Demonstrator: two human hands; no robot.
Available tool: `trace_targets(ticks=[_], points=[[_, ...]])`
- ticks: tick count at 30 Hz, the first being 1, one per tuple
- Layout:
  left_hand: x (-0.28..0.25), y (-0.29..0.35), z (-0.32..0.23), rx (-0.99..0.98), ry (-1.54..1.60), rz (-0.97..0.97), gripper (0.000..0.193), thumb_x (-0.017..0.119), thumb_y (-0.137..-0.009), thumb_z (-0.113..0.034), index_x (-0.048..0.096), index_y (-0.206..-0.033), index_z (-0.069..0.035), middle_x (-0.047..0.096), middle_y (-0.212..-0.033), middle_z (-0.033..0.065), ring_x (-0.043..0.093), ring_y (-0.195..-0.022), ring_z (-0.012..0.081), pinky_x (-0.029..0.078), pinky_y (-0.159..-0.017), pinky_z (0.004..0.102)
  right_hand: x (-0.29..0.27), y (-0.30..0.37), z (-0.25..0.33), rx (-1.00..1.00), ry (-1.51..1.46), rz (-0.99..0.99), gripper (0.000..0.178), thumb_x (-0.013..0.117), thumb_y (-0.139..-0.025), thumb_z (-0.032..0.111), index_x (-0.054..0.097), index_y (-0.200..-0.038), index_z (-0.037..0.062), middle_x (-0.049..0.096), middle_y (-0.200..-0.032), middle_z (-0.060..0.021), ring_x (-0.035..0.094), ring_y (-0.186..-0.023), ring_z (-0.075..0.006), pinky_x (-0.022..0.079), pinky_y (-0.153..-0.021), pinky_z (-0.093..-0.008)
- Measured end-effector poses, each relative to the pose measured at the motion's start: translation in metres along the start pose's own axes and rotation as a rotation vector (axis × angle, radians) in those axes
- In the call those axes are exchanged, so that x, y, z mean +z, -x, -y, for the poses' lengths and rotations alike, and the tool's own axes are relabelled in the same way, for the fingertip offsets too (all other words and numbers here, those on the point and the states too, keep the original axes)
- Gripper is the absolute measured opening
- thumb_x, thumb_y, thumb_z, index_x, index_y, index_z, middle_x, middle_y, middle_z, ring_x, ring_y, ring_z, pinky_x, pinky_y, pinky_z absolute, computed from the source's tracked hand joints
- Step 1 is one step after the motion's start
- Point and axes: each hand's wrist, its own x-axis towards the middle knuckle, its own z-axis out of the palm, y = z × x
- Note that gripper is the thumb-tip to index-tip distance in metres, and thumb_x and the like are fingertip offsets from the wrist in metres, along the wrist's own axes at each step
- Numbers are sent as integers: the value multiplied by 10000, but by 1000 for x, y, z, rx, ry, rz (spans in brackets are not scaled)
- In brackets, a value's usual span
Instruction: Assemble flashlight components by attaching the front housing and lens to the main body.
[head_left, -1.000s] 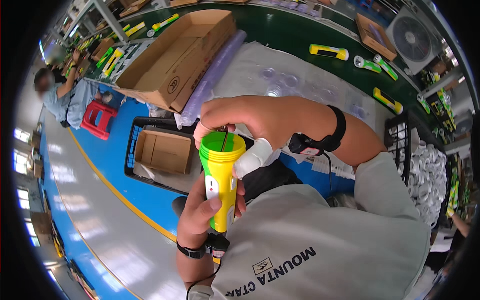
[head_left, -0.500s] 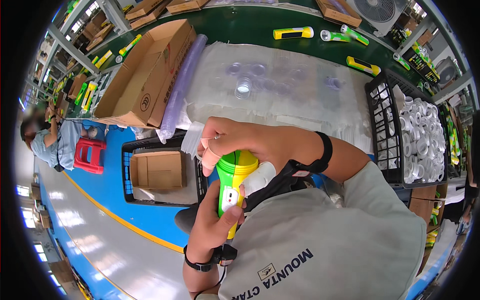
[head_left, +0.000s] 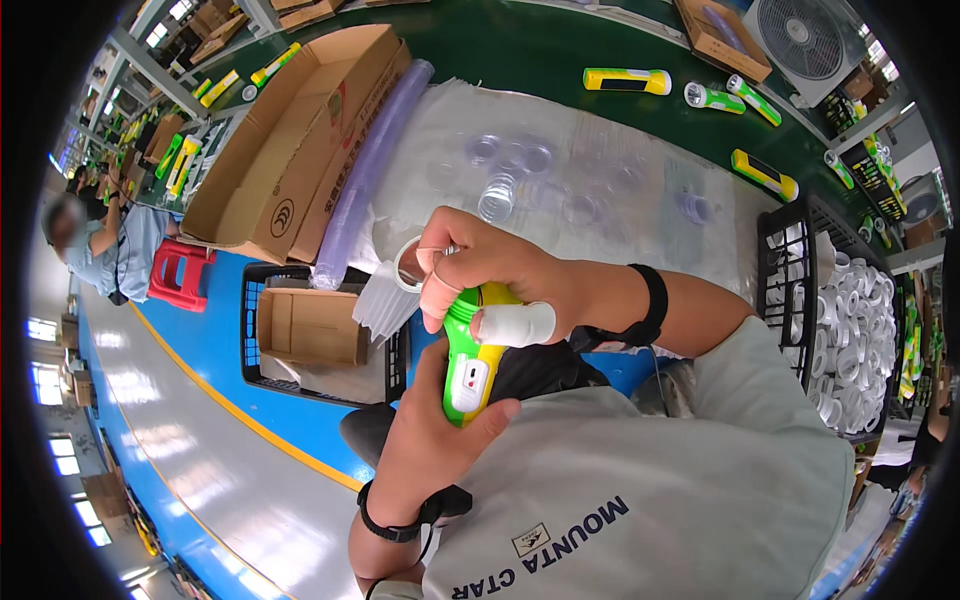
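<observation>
Torch (head_left: 470, 365) assembly, lens-fitting step.
Gripping body with left hand (head_left: 430, 440); right hand (head_left: 490, 270) closing over head, pinching ring (head_left: 408, 263); needing seating next.

Open cardboard box (head_left: 290, 140) at the green worktop's (head_left: 520, 50) left end; clear plastic sheet (head_left: 560, 170) with transparent discs at centre; yellow-green flashlights (head_left: 625, 80) along the far edge; black crate (head_left: 800, 290) of white rings (head_left: 865, 340) at right; fan (head_left: 800, 35) in the far right corner.

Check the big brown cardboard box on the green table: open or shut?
Open. The big brown cardboard box has its flaps spread outward on the green table, showing its bare inside; nothing visible in it.
</observation>
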Motion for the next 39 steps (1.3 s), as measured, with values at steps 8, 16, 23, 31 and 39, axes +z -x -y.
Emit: trace_targets(ticks=[8, 16, 23, 31, 39], points=[[2, -13, -1, 35, -20, -81, 585, 692, -741, -88, 388, -1228, 24, 600, -934, 129, 597, -801, 193, 478, -745, 303, -26, -9, -20, 6, 208, 133, 583, 310, -959, 495, 487, -1232, 11, 512, -1110, -121, 412, -1042, -210, 370, -881, -360], [-82, 6, 45, 294, 278, -589, 457, 620, -773, 14, 377, -1157, -31, 541, -925, 73, 576, -746, 151, 490, -662, 297, -20, 10, -34, 594, 187, -16, 613, 581, -841, 109, 312, -1391, 78, 350, -1291, -116, 492, -1072, -224, 447, -821, -331], [-284, 6, 128, 513, 411, -956, 479, 501, -866, -169, 322, -1285, -23, 499, -967, 118, 562, -692, 188, 503, -594, 311, 8, -45, -116, 368, 704, 603, 317, 665, -801, 200, 600, -1080, 65, 551, -1078, -112, 536, -1008, -301, 454, -864, -392], [-516, -148, 191, 74, -194, -1058, 538, 669, -832, -126, 417, -1286, 15, 522, -1092, 98, 536, -908, 167, 463, -789, 299, 9, -77, -155, 426, 917, 751, 413, 580, -691, 129, 592, -1103, 99, 530, -1047, -48, 502, -1031, -239, 417, -891, -365], [-653, -292, 198, -15, -859, -729, 535, 721, -718, -121, 511, -1185, 35, 541, -1100, 201, 536, -993, 343, 430, -879, 413, 9, -35, -168, 471, 569, 475, 433, 635, -669, 211, 606, -1089, 111, 564, -1180, -39, 506, -1122, -234, 414, -955, -386]])
